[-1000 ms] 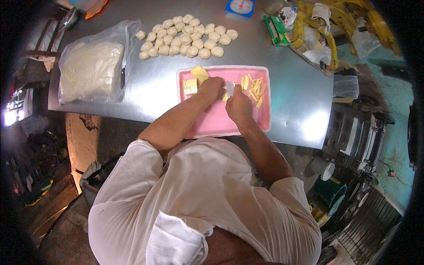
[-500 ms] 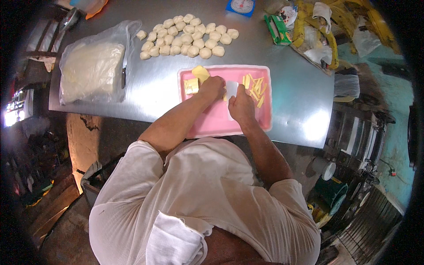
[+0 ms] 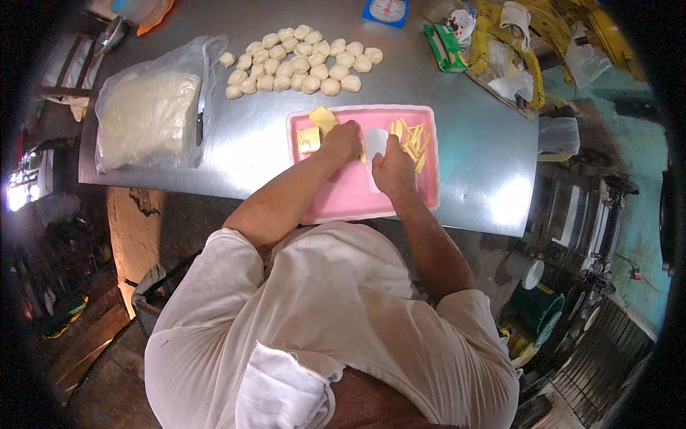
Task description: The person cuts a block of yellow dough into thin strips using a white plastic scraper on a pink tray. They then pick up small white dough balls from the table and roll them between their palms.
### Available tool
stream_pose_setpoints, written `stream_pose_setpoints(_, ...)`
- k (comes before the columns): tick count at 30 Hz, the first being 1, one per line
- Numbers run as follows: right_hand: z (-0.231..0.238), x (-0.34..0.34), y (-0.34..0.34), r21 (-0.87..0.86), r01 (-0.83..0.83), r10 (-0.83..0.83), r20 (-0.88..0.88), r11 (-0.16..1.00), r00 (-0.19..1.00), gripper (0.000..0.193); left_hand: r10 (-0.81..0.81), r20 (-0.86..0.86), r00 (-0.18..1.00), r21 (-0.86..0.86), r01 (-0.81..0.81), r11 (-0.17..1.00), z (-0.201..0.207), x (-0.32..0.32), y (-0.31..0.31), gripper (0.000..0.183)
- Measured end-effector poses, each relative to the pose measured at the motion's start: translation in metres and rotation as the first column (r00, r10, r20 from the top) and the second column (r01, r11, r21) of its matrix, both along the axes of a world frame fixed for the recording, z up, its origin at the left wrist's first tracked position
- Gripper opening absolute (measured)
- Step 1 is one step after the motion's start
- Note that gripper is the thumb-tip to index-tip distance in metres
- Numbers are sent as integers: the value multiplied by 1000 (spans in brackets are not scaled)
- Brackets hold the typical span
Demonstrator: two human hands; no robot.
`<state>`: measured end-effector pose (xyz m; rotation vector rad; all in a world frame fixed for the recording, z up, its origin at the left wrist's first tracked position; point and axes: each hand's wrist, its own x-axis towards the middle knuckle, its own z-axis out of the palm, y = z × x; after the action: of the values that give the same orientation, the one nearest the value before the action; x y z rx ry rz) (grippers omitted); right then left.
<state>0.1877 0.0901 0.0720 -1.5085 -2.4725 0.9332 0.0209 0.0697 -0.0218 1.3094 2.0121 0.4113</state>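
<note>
A pink tray (image 3: 336, 204) with a pale rim lies on the steel table in front of me. My right hand (image 3: 394, 171) is closed on a white flat scraper (image 3: 376, 146), its blade standing over the middle of the tray. Just left of the blade, my left hand (image 3: 341, 144) is closed, its fingers bent over a pale yellow cheese piece (image 3: 363, 155) that is mostly hidden. Cut cheese sticks (image 3: 416, 143) lie loose in the tray's right side. Near the left rim sit a sliced cheese block (image 3: 309, 139) and a flat cheese slab (image 3: 324, 118).
Several dough balls (image 3: 300, 64) are spread behind the tray. At the left lie a large plastic-wrapped pale slab (image 3: 150, 114) and a dark-handled knife (image 3: 199, 129). A blue scale (image 3: 386, 11), a green box (image 3: 446, 48) and yellow wrappings (image 3: 489, 50) lie toward the far right.
The scraper and my right hand have shifted very slightly, the blade now showing a little wider. My left hand stays nearly in place.
</note>
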Motion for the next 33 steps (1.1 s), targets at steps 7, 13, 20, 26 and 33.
stream_pose_setpoints(7,-1,-8,-5,-78,4,0,45,997,999,46,21,26,999,-40,-20,999,0,0,2,46)
stream_pose_setpoints(13,-1,-13,-13,-64,-41,47,100,997,994,47,101,238,966,24,-110,994,-16,-9,-8,44)
stream_pose_setpoints(20,-21,7,0,-3,29,-29,-17,1000,999,45,71,75,995,-48,-67,997,10,2,1,42)
stream_pose_setpoints(26,-11,57,26,-109,140,-169,-323,984,931,50,-134,-179,975,175,165,971,17,-2,-13,42)
stream_pose_setpoints(33,-25,59,31,-774,-140,-617,-587,617,524,43,355,931,82,-327,-237,915,68,19,9,48)
